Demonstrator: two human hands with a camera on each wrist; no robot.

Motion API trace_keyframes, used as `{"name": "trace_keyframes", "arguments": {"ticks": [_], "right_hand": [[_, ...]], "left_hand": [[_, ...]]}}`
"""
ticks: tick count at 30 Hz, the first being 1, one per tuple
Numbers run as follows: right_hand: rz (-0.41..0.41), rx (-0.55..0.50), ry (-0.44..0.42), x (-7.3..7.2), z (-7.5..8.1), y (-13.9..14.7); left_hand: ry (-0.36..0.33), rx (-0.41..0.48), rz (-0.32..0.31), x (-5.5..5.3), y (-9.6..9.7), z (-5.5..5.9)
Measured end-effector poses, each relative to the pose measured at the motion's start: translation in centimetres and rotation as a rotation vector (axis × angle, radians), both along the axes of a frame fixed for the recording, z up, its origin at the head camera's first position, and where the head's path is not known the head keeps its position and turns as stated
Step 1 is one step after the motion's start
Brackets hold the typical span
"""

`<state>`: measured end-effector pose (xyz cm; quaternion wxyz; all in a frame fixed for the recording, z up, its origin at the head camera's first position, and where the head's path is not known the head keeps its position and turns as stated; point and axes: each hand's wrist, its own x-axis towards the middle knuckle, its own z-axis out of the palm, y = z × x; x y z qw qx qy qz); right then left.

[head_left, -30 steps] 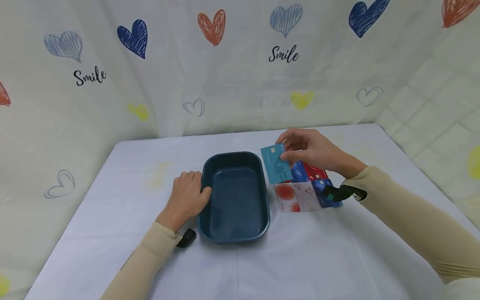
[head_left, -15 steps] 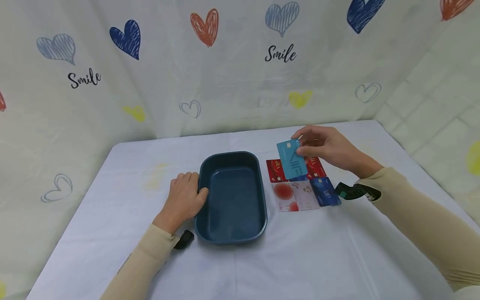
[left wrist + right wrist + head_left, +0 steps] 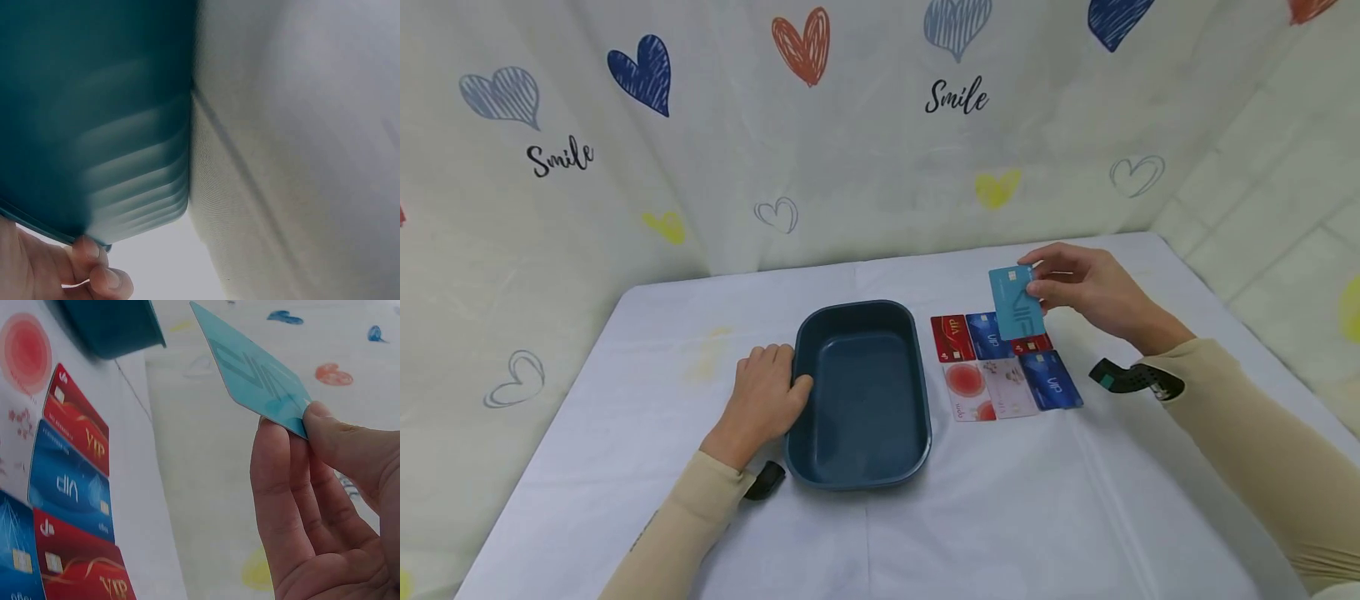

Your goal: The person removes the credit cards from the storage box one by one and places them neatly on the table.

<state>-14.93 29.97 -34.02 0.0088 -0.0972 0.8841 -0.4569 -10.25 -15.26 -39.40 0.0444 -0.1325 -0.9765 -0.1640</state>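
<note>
Raised above the table, a light-blue VIP card (image 3: pixel 1017 304) is pinched between the thumb and fingers of my right hand (image 3: pixel 1093 287). The right wrist view shows that card (image 3: pixel 256 375) tilted, its lower corner in the grip. Below it lie two rows of cards: a red card (image 3: pixel 952 338), a blue card (image 3: pixel 985 336) and a partly covered red card (image 3: pixel 1032 343) behind, with a red-circle card (image 3: pixel 966 383), a pale floral card (image 3: pixel 1007 387) and a blue card (image 3: pixel 1050 381) in front. My left hand (image 3: pixel 763 396) grips the left rim of a dark-blue rectangular tub (image 3: pixel 857 475).
A white cloth covers the table (image 3: pixel 1000 508). Behind it hangs a pale curtain (image 3: pixel 865 167) printed with hearts and "Smile". The tub stands left of the cards, with a narrow gap between.
My right hand has carried the light-blue card rightward from beside the tub to above the back row's right end, uncovering the left red and blue cards. My left hand stays on the tub.
</note>
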Motion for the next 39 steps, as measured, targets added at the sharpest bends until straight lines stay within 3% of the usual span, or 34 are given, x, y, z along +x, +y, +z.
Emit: {"name": "trace_keyframes", "arguments": {"ticks": [14, 23, 39], "right_hand": [[-0.059, -0.055, -0.015, -0.9, -2.5, 3.4], [-0.120, 0.027, -0.091, -1.1, -4.8, 5.3], [-0.202, -0.056, -0.155, -2.1, -7.4, 7.8]], "left_hand": [[-0.017, -0.009, 0.005, -0.1, 0.0, 0.0], [-0.022, -0.008, 0.008, -0.3, 0.0, -0.1], [0.023, 0.009, -0.010, 0.0, 0.1, 0.0]]}}
